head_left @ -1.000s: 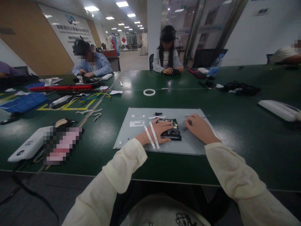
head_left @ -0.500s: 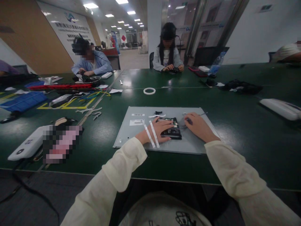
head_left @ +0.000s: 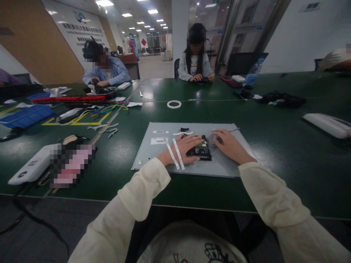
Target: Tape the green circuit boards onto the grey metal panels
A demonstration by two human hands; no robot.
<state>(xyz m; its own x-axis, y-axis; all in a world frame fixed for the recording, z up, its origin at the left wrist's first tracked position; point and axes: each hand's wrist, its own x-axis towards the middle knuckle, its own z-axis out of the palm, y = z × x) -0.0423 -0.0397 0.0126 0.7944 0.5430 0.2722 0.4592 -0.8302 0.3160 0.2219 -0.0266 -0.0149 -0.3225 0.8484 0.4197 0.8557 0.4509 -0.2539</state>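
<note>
A flat grey metal panel [head_left: 142, 155] lies in front of me, with white labels on it. On the panel is a black device [head_left: 205, 155] with an exposed circuit board. My left hand [head_left: 188, 145] rests flat across its left part, fingers stretched out, hiding some of it. Two white strips cross the back of that hand near the wrist. At the device's right side my right hand [head_left: 226, 143] has curled fingers around a thin grey cable [head_left: 211, 138]; its fingertips are partly hidden. Behind the device lie a small black part [head_left: 184, 129] and a white strip [head_left: 183, 133].
A white tape ring [head_left: 174, 104] lies beyond the panel. To the left are a white power bank [head_left: 34, 164], cut grey strips [head_left: 102, 126], colored wires and a blue basket [head_left: 29, 116]. A white case [head_left: 326, 125] is at right. Two people sit across the table.
My right hand has shifted slightly left, towards the device, and its fingers have spread a little. My left hand stays on the device.
</note>
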